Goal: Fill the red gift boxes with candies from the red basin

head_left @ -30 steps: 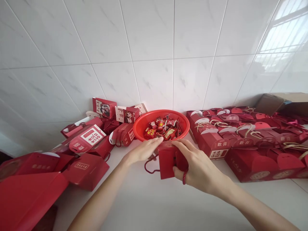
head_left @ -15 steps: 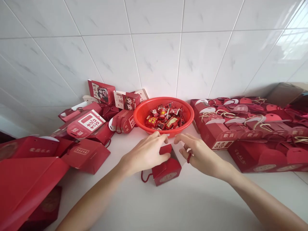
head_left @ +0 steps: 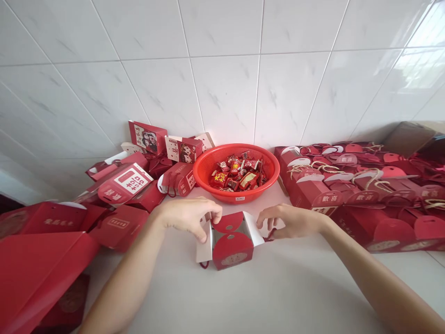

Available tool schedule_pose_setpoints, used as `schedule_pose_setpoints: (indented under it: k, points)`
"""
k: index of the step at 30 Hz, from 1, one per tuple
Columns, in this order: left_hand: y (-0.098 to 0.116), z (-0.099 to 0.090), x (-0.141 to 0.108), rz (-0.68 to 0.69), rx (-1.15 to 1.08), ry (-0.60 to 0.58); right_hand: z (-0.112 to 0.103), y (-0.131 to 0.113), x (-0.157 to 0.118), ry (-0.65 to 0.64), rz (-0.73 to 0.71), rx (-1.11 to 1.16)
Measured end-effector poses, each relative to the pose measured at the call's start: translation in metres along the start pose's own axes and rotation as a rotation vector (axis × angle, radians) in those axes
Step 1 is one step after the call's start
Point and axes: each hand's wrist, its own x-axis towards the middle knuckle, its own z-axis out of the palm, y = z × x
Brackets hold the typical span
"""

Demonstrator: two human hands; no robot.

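Observation:
A small red gift box (head_left: pixel 232 253) stands on the table before me with its top flaps spread and its white inside partly showing. My left hand (head_left: pixel 191 217) is at its left white flap, thumb and fingers apart, with nothing gripped. On the other side, my right hand (head_left: pixel 287 220) is beside the right white flap, its fingers loosely bent and apart. Whether those fingertips touch the flap I cannot tell. A dark red cord loop shows under the box's left side. Just behind the box is a red plastic basket (head_left: pixel 239 198) of wrapped candies (head_left: pixel 236 174).
Red gift boxes (head_left: pixel 128 181) lie in a loose pile at the left, with a large red one (head_left: pixel 45 273) close to me. Rows of closed red boxes (head_left: pixel 365 208) with cord handles fill the right side. A white tiled wall (head_left: pixel 225 102) rises behind.
My hands have moved apart, the left one to the left. The box's flaps, folded in before, are now spread to both sides, showing its inside.

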Motion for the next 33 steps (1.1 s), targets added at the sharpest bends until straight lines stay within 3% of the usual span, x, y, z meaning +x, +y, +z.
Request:
schedule_pose_setpoints:
  k: [4, 8, 11, 17, 23, 28, 33]
  points:
    - [0.009, 0.01, 0.013, 0.0, 0.022, 0.057, 0.006, -0.01, -0.003, -0.061, 0.048, -0.173]
    - [0.016, 0.011, 0.013, 0.114, 0.029, 0.09, 0.004, -0.021, -0.009, -0.033, 0.08, -0.227]
    - [0.021, 0.012, 0.011, 0.175, 0.056, 0.099, 0.003, -0.025, -0.008, 0.07, 0.163, -0.275]
    - [0.027, 0.018, 0.006, 0.166, 0.105, 0.068, 0.011, -0.033, 0.0, 0.314, 0.249, -0.679]
    - [0.03, 0.02, -0.001, 0.148, 0.196, 0.06, 0.017, -0.038, 0.0, 0.444, 0.18, -0.91]
    - [0.03, 0.013, -0.002, 0.15, 0.189, 0.058, 0.019, -0.033, -0.001, 0.545, 0.052, -0.939]
    - [0.029, 0.01, -0.001, 0.069, 0.131, 0.047, 0.019, -0.028, 0.002, 0.593, 0.082, -0.949]
